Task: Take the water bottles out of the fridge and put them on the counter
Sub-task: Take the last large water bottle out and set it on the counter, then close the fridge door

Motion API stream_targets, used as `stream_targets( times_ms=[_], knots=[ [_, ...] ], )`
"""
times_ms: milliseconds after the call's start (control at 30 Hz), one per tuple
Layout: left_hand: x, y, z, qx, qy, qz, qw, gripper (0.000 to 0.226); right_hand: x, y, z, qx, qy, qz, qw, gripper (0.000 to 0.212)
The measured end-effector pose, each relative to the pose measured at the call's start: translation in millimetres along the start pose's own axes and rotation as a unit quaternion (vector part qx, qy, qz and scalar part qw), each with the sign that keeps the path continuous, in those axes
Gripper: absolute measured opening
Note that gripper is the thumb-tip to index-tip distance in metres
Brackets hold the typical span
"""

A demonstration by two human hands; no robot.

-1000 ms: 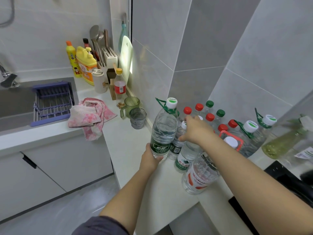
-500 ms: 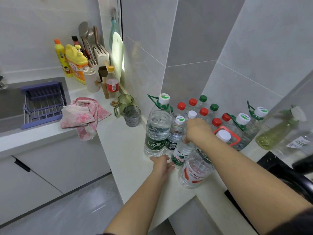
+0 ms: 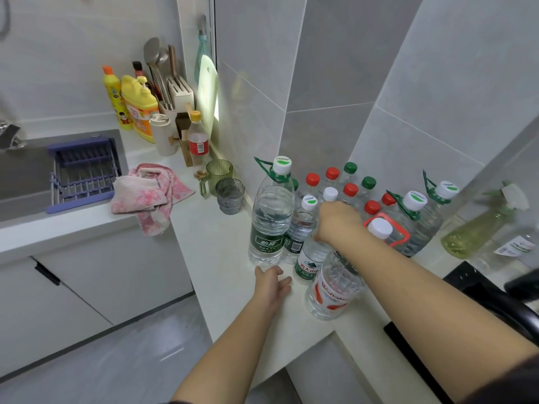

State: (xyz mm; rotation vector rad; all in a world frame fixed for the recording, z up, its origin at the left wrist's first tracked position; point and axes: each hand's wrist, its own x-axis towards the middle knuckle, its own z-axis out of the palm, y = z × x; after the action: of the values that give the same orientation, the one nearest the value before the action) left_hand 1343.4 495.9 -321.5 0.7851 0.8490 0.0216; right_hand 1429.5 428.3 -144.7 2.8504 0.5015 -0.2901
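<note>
Gripping the top of a green-labelled water bottle (image 3: 309,259), the right hand (image 3: 335,221) curled over its hidden cap. The left hand (image 3: 272,282) lay loose and flat on the white desk (image 3: 215,258), holding nothing, just in front of a tall handled bottle (image 3: 272,217). The bottles crowded the far right corner against the tiled wall. Three were large ones with green handles and one had a red handle (image 3: 379,228). Behind them, five red caps (image 3: 312,179) and two green caps (image 3: 368,182) could be counted. A red-labelled bottle (image 3: 332,287) stood closest to the desk's near edge. Left of the cluster stood two cups, a green mug (image 3: 218,172) and a grey glass (image 3: 230,195), with a bare strip of desk between. A pink towel (image 3: 145,196) hung over the edge beside the sink (image 3: 26,182).
</note>
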Motion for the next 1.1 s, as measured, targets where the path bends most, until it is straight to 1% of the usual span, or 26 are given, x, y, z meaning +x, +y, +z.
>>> stream_targets(
  times_ms=[33, 100, 200, 267, 367, 433, 533, 667, 800, 900, 1000, 1033, 1100],
  knots=[
    [-3, 2, -3, 0.013, 0.009, 0.002, 1.0, 0.054, -3, 0, 1, -0.004, 0.013, -0.006, 1.0, 0.024],
    [-12, 6, -8, 0.054, 0.021, 0.02, 0.998, 0.06, -9, -1, 3, -0.01, 0.043, -0.022, 0.999, 0.026],
    [-30, 10, -17, 0.171, 0.043, 0.081, 0.981, 0.065, -24, -5, 4, -0.044, 0.086, -0.058, 0.994, 0.039],
    [-45, 12, -24, 0.251, 0.062, 0.124, 0.958, 0.074, -36, -6, 7, -0.066, 0.106, -0.095, 0.988, 0.048],
    [-81, 10, -34, 0.351, 0.099, 0.179, 0.914, 0.078, -56, -4, 17, -0.069, 0.128, -0.157, 0.977, 0.048],
    [-109, 5, -44, 0.382, 0.135, 0.212, 0.889, 0.078, -69, -3, 29, -0.07, 0.141, -0.209, 0.965, 0.049],
    [-155, -10, -65, 0.394, 0.177, 0.253, 0.866, 0.075, -92, -5, 46, -0.052, 0.15, -0.299, 0.941, 0.051],
    [-221, -36, -100, 0.421, 0.271, 0.264, 0.824, 0.075, -129, -23, 70, -0.032, 0.175, -0.438, 0.881, 0.058],
    [-298, -62, -145, 0.432, 0.373, 0.253, 0.781, 0.083, -181, -62, 71, 0.013, 0.165, -0.547, 0.821, 0.067],
    [-366, -76, -176, 0.434, 0.474, 0.258, 0.721, 0.082, -229, -98, 62, 0.038, 0.152, -0.621, 0.768, 0.071],
    [-431, -92, -200, 0.419, 0.566, 0.246, 0.666, 0.081, -284, -131, 50, 0.056, 0.13, -0.703, 0.697, 0.072],
    [-462, -102, -210, 0.406, 0.605, 0.24, 0.642, 0.081, -314, -148, 47, 0.054, 0.128, -0.735, 0.664, 0.072],
    [-493, -109, -217, 0.41, 0.633, 0.235, 0.614, 0.081, -341, -166, 44, 0.055, 0.125, -0.76, 0.635, 0.074]
  ],
)
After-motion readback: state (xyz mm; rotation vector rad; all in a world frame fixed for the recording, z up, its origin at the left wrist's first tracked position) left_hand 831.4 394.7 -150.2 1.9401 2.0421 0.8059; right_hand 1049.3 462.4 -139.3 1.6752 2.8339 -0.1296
